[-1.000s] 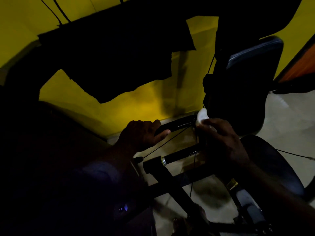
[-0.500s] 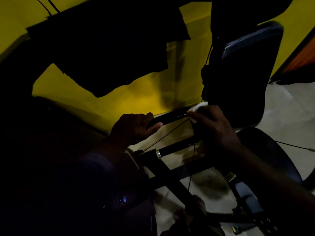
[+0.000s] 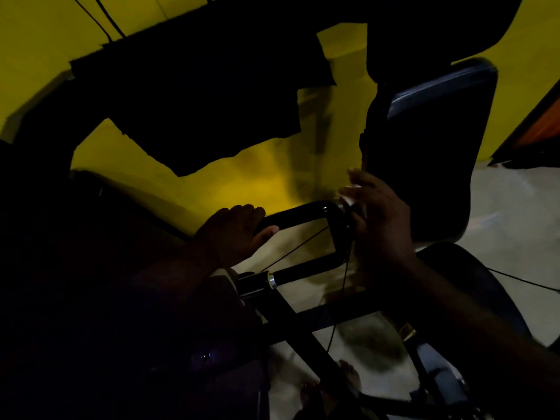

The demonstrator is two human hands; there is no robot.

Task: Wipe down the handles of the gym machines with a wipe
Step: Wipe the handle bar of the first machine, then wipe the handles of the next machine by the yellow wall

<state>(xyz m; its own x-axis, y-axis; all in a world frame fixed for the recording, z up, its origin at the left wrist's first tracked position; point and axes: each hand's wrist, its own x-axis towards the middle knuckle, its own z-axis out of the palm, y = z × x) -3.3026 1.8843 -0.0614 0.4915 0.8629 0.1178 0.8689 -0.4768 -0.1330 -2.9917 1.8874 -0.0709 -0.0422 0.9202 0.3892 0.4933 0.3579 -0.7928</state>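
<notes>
The left hand (image 3: 236, 231) curls around the black handle (image 3: 303, 212), evidently to steady it. The right hand (image 3: 378, 219), fingers loosely bent, holds the white wipe (image 3: 348, 199) against the handle's far right corner, apparently for cleaning.

— What colour is your wipe (image 3: 348, 199)?
— Plain white. The handle (image 3: 298, 212) is glossy black, and so is the bar (image 3: 306, 269) below it, apart from one silver ring (image 3: 271, 281).
— And the wall (image 3: 248, 183)?
— Bright yellow with no pattern. Big black shapes (image 3: 197, 101) lie across it, and I cannot tell what they are. The pad (image 3: 424, 147) is black with a grey-blue seam along its top edge. The floor (image 3: 509, 213) is pale grey-beige. Far right I see an orange-brown strip (image 3: 542, 125).
</notes>
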